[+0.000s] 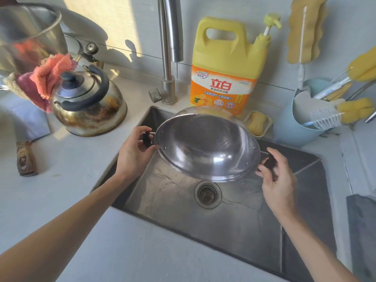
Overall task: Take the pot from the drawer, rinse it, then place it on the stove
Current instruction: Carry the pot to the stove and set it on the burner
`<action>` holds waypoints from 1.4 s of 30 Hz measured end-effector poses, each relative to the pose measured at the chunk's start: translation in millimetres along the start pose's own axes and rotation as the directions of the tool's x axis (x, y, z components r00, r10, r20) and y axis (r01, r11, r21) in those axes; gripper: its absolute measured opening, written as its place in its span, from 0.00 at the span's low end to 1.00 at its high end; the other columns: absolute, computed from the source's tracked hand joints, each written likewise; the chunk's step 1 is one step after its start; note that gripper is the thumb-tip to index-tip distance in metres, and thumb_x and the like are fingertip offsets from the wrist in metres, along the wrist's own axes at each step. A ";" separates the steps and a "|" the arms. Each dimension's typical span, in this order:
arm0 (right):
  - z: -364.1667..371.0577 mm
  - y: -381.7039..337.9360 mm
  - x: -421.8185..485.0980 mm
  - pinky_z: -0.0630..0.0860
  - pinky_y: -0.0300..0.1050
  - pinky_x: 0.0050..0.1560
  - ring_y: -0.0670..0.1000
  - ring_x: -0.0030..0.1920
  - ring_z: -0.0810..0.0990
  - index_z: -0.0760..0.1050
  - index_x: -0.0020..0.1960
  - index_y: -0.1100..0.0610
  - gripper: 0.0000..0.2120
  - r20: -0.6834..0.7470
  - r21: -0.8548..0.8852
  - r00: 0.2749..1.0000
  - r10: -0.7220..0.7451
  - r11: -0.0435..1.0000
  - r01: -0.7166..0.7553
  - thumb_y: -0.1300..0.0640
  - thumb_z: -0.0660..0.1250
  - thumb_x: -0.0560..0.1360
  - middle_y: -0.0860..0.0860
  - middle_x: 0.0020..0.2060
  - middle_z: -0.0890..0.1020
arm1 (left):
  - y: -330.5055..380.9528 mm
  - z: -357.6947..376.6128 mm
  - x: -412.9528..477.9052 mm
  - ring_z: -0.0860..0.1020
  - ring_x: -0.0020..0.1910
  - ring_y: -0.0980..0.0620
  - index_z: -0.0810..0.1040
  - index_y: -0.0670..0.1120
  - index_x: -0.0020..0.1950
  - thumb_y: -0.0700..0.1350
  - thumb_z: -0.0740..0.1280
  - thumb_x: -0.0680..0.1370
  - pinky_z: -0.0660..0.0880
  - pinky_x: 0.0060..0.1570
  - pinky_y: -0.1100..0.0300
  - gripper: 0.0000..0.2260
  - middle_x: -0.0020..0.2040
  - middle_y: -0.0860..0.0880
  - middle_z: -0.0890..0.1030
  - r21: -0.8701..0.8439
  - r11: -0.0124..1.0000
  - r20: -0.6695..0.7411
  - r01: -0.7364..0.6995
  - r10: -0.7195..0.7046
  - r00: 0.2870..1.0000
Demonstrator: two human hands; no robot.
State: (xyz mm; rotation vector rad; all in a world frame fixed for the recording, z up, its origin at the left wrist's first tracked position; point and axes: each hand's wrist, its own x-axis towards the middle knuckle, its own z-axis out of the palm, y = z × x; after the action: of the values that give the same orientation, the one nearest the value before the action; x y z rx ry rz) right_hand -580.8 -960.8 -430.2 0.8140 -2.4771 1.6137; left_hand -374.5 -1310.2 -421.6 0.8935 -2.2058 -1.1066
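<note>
A shiny steel pot (205,147) with two black side handles hangs over the steel sink (234,220), tilted so its inside faces me. My left hand (134,151) grips the left black handle. My right hand (278,178) grips the right black handle. The tap spout (173,33) stands behind and above the pot, and no water is seen running from it. The sink floor is wet around the drain (207,194). No stove is in view.
A stained kettle (89,102) and crumpled cloths (46,78) sit on the counter at left, with a big steel pot (28,35) behind. A yellow detergent jug (225,64), a soap dish (258,123) and a blue brush holder (295,125) line the back. A knife handle (25,157) lies at left.
</note>
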 end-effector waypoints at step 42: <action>-389.7 -255.0 -165.8 0.77 0.50 0.29 0.57 0.29 0.80 0.74 0.76 0.55 0.21 -0.327 0.094 0.710 0.623 0.770 -0.632 0.61 0.66 0.84 0.54 0.39 0.83 | 380.4 10.2 -39.3 0.87 0.48 0.43 0.86 0.45 0.66 0.41 0.76 0.78 0.86 0.51 0.56 0.16 0.61 0.33 0.86 -0.365 0.911 0.845 0.191 0.238 0.479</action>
State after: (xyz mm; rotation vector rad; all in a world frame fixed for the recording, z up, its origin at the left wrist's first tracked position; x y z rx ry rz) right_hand -404.6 -635.7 -102.1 -0.3762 -2.6298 1.6815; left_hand -480.0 -1104.3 -116.9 0.0047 -2.4871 -2.3103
